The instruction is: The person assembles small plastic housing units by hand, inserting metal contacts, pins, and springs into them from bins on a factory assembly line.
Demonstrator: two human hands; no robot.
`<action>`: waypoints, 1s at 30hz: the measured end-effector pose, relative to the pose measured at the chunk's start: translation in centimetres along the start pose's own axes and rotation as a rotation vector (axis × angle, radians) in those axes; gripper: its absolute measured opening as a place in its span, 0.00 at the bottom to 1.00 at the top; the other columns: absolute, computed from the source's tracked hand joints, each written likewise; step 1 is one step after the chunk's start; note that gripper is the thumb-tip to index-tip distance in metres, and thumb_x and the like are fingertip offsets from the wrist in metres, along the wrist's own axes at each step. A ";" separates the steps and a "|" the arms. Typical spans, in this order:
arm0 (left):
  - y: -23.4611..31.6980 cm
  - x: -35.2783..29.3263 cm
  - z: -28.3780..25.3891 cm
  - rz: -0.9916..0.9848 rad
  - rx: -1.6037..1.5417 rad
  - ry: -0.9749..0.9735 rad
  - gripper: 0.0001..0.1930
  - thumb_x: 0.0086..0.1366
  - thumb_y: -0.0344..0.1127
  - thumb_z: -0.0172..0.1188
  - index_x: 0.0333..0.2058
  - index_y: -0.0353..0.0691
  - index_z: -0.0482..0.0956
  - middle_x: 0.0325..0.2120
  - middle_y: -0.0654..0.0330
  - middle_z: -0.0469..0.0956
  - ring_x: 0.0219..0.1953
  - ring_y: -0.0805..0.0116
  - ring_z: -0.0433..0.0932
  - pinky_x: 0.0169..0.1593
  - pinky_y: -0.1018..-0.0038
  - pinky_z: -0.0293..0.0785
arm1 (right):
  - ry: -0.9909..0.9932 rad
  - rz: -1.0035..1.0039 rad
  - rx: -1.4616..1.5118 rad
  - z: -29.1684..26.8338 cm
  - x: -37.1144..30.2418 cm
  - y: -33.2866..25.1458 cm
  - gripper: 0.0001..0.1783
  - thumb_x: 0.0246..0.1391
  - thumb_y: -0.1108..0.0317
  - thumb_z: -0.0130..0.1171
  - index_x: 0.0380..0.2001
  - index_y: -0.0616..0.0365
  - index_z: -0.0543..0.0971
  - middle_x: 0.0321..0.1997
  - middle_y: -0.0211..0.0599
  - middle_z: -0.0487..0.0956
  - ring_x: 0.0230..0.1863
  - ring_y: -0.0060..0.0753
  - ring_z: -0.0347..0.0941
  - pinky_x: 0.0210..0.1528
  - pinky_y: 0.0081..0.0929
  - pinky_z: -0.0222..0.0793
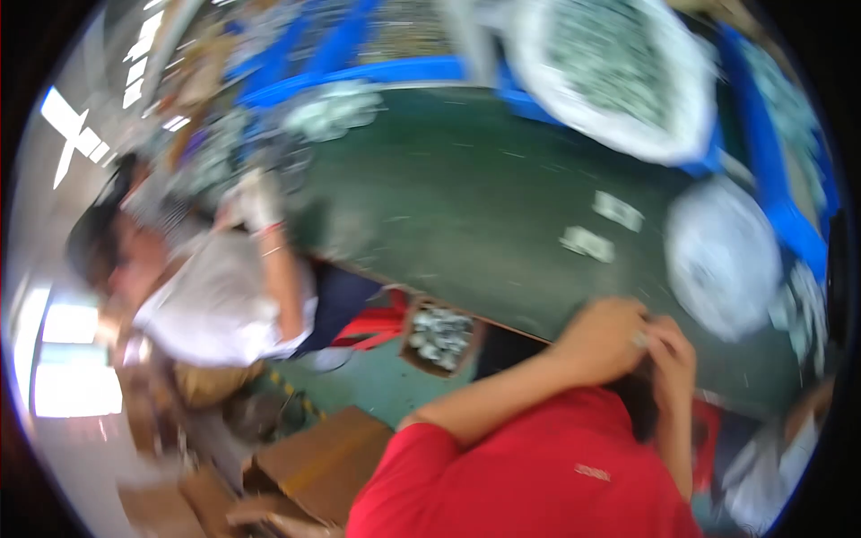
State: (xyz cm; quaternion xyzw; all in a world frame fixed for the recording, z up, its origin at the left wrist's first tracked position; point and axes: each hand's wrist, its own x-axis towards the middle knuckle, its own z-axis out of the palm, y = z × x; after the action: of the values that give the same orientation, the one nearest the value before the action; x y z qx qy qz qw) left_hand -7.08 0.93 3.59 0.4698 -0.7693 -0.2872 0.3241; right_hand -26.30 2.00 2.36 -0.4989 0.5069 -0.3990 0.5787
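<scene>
Close to the table's near edge, in front of my red shirt, my left hand (608, 338) and my right hand (671, 359) meet with bent fingers. Both are closed around a small pale piece (640, 340), mostly hidden by the fingers and blurred, so its kind does not show. Beyond them on the dark green table (448, 179) lie two small white rectangular pieces (619, 211), one a little nearer than the other (587, 244). To the right of these rests a round, whitish, translucent plastic-covered bundle (723, 257), whose contents I cannot make out.
At the far right stands a white bag-lined container (619, 63) of pale green pieces. Blue bins (359, 72) edge the table. A co-worker (224, 278) in a light shirt works at the left. Cardboard boxes (327, 462) and a box of metallic-looking parts (439, 339) stand below.
</scene>
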 end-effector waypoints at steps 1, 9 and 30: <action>0.2 0.2 -1.2 -0.046 0.020 -0.064 0.09 0.56 0.37 0.62 0.29 0.38 0.79 0.36 0.46 0.79 0.44 0.45 0.78 0.48 0.55 0.73 | -0.058 -0.002 0.011 0.6 0.7 -0.7 0.07 0.55 0.75 0.62 0.36 0.65 0.84 0.43 0.37 0.79 0.48 0.32 0.73 0.54 0.26 0.66; -0.8 -0.5 -0.1 0.103 0.109 0.097 0.16 0.52 0.33 0.67 0.38 0.40 0.73 0.48 0.52 0.75 0.45 0.51 0.76 0.45 0.59 0.69 | -0.134 0.054 0.101 0.4 0.5 -2.3 0.10 0.57 0.78 0.61 0.41 0.62 0.85 0.47 0.35 0.77 0.51 0.29 0.72 0.55 0.25 0.67; -1.8 -1.0 1.7 0.176 0.111 0.277 0.19 0.49 0.29 0.71 0.38 0.44 0.71 0.39 0.60 0.76 0.40 0.60 0.76 0.38 0.64 0.63 | -0.100 0.242 0.276 1.1 0.8 -2.4 0.12 0.62 0.70 0.61 0.46 0.63 0.79 0.38 0.29 0.81 0.41 0.16 0.75 0.45 0.19 0.71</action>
State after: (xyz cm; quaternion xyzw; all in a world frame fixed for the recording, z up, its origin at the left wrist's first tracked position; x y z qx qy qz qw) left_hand -7.07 1.32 0.93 0.4529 -0.7700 -0.1473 0.4247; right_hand -24.94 0.95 4.50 -0.3695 0.4742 -0.3670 0.7099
